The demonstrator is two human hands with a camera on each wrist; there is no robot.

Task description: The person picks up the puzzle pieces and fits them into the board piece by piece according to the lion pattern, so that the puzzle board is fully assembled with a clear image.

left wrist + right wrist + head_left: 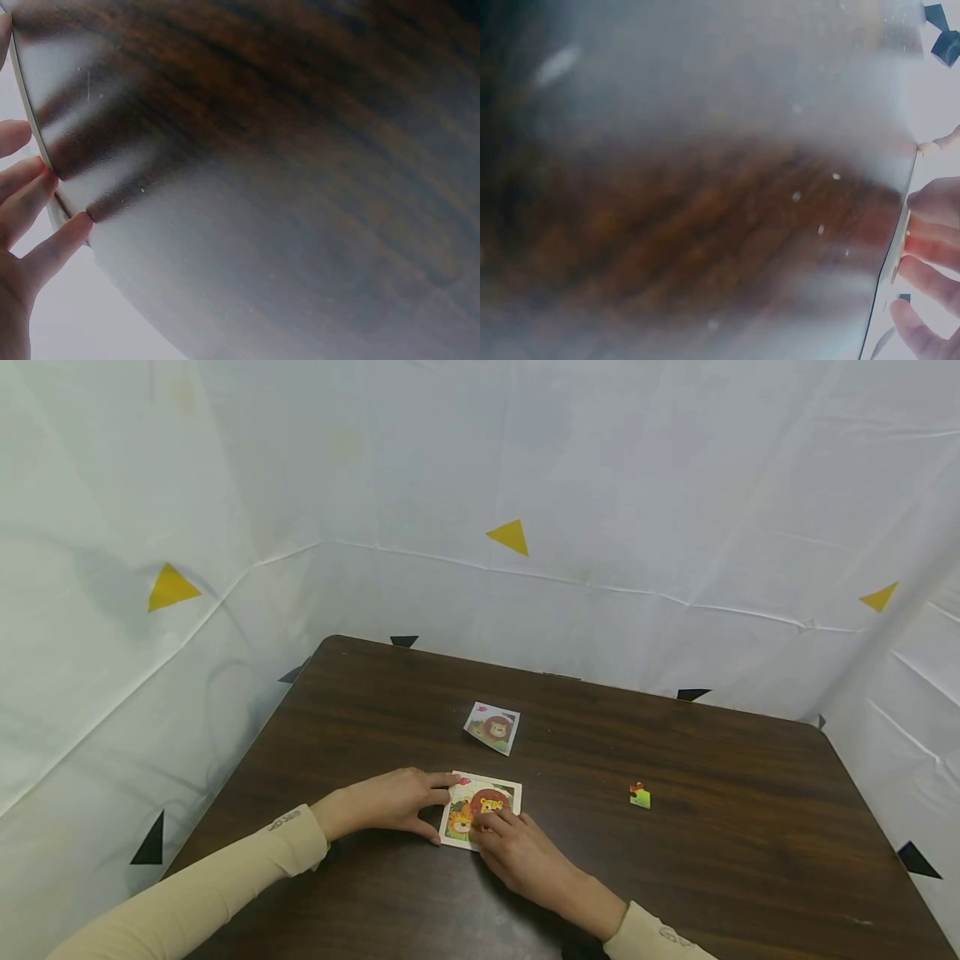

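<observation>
A small framed jigsaw puzzle point(460, 814) with a lion and other cartoon animals lies flat on the brown table. My left hand point(390, 800) rests along its left side, fingers extended over the upper left edge and thumb near the lower left corner. Over the puzzle's lower right part, my right hand point(525, 858) has bent fingers and pinches a puzzle piece point(897, 262), of which only a thin edge shows in the right wrist view. The hand hides that part of the picture. Left fingertips point(75, 225) show at the board's edge in the left wrist view.
One loose green and red puzzle piece point(640, 797) lies to the right on the table point(750, 843). Behind the puzzle is a slightly curled paper card point(492, 728) with the same lion picture. White sheeting point(600, 485) with yellow and black triangles surrounds the table.
</observation>
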